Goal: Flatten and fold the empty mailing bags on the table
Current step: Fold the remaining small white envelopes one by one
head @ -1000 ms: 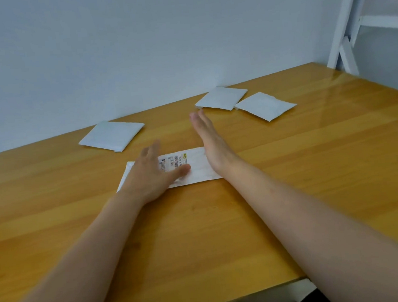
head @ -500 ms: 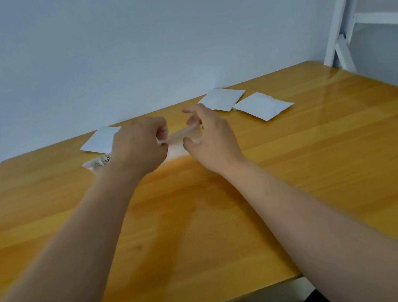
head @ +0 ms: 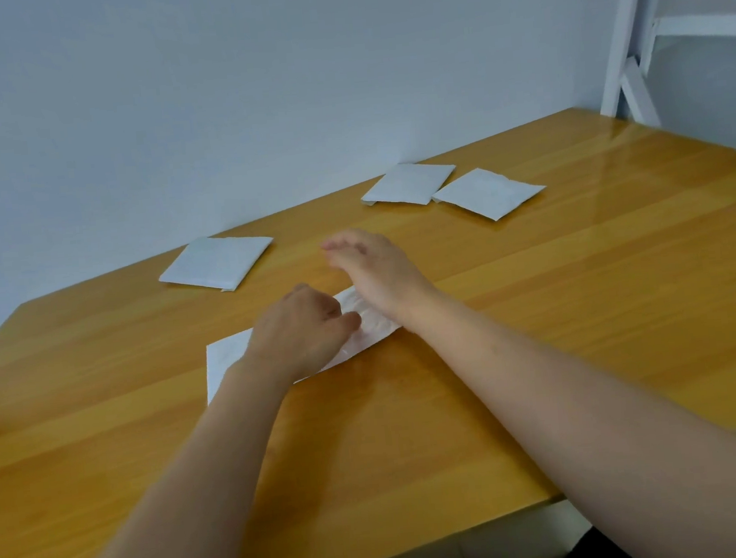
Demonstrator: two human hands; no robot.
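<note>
Nearest the table's front edge, 2 bare forearms reach out over the wooden table [head: 541, 352]. Between them a white mailing bag [head: 226, 358] lies flat on the wood, its long side running up toward the right. The left hand [head: 304, 329] rests on the middle of this bag with its fingers curled under and the thumb drawn in against them; whether it pinches the plastic or only presses it down, I cannot tell. The right hand [head: 374, 269] sits at the bag's right end, its heel on the crinkled plastic there, fingers stretched out and relaxed, pointing away to the left and slightly blurred, gripping nothing.

Farther back on the left, a folded white bag [head: 216, 263] lies by itself, well apart from the hands. Farther still, near the wall, 2 more folded bags lie just beside each other: the left one of the pair [head: 409, 184] and the right one of the pair [head: 487, 192]. Behind the table's far right corner stands a white frame [head: 623, 42] against the pale wall [head: 207, 92].
</note>
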